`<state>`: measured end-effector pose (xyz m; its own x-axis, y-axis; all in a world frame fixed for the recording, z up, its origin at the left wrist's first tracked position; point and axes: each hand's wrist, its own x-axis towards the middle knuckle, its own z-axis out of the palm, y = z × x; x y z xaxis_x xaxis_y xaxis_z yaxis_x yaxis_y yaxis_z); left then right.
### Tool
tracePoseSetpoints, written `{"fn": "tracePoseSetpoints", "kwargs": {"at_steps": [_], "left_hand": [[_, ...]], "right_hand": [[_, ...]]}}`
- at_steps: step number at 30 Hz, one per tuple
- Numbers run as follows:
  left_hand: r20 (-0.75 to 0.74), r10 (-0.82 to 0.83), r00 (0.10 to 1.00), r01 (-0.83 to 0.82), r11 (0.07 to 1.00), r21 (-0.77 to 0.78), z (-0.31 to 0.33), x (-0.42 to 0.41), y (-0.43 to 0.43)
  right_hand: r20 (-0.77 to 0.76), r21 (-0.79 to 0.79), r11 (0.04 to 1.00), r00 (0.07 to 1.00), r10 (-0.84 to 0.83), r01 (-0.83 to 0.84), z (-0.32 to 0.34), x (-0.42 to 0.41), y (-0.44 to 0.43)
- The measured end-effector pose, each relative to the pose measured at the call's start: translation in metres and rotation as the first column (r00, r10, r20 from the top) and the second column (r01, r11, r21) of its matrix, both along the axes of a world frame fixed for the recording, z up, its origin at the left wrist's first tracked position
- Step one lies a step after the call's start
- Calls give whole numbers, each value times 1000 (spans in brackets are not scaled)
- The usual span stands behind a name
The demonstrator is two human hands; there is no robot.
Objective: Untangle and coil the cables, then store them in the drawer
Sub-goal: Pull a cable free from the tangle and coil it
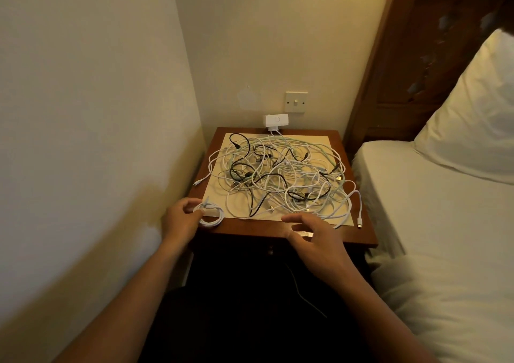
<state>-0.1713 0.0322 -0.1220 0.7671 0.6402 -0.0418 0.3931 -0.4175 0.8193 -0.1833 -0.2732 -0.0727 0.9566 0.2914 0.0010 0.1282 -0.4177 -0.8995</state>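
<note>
A tangle of several white, pale green and black cables point(281, 173) covers the cream mat on the wooden bedside table point(358, 234). At the table's front left corner lies a coiled white cable point(212, 215); my left hand point(182, 219) holds its left side with curled fingers. My right hand point(314, 237) hovers over the table's front edge with fingers spread and relaxed, holding nothing. A small dark drawer knob point(269, 249) shows below the table's front edge; the drawer front is in shadow.
A white charger block point(275, 120) sits at the back of the table under a wall switch point(296, 102). A wall stands close on the left. A bed with a pillow point(472, 118) lies on the right. A thin cable point(306, 298) hangs down in front.
</note>
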Motion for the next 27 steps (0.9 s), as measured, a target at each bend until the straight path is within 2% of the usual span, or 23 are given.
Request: {"fn": "tracePoseSetpoints", "kwargs": {"at_steps": [4, 9, 12, 13, 14, 16, 17, 18, 19, 21, 23, 25, 27], "left_hand": [[-52, -47, 998, 57, 979, 197, -10, 9, 6], [-119, -123, 985, 152, 949, 278, -12, 14, 11], [-126, -148, 981, 178, 943, 280, 0, 11, 12], [-110, -150, 983, 175, 943, 283, 6, 10, 11], [-91, -153, 984, 173, 942, 287, 12, 10, 10], [-49, -164, 985, 172, 936, 307, 26, 9, 7], [-30, -169, 985, 170, 935, 312, 33, 8, 5], [-8, -174, 985, 167, 934, 315, 41, 7, 3], [20, -184, 983, 168, 932, 321, 48, 6, 1], [75, -220, 973, 185, 928, 322, 66, 6, -4], [108, -276, 955, 234, 925, 299, 84, 8, -12], [119, -350, 929, 306, 909, 284, 100, 12, -23], [138, -413, 900, 368, 891, 267, 116, 14, -38]], "right_hand": [[128, -50, 998, 991, -36, 43, -2, 15, -12], [341, -120, 988, 939, -51, 98, 11, 37, -20], [436, -264, 962, 898, 59, 64, 17, 54, -17], [425, -389, 921, 893, 145, 36, 18, 59, -14], [397, -554, 832, 886, 240, 23, 17, 65, -12], [293, -816, 578, 875, 386, 19, 16, 77, -7], [259, -866, 500, 870, 419, 17, 17, 82, -5], [250, -883, 470, 863, 438, 17, 19, 87, -5], [261, -878, 478, 861, 437, 23, 23, 93, -5], [336, -829, 553, 863, 377, 81, 37, 108, -10], [420, -707, 695, 870, 258, 136, 59, 125, -16], [441, -553, 817, 890, 119, 165, 88, 141, -21], [480, -444, 875, 876, 50, 194, 120, 156, -25]]}}
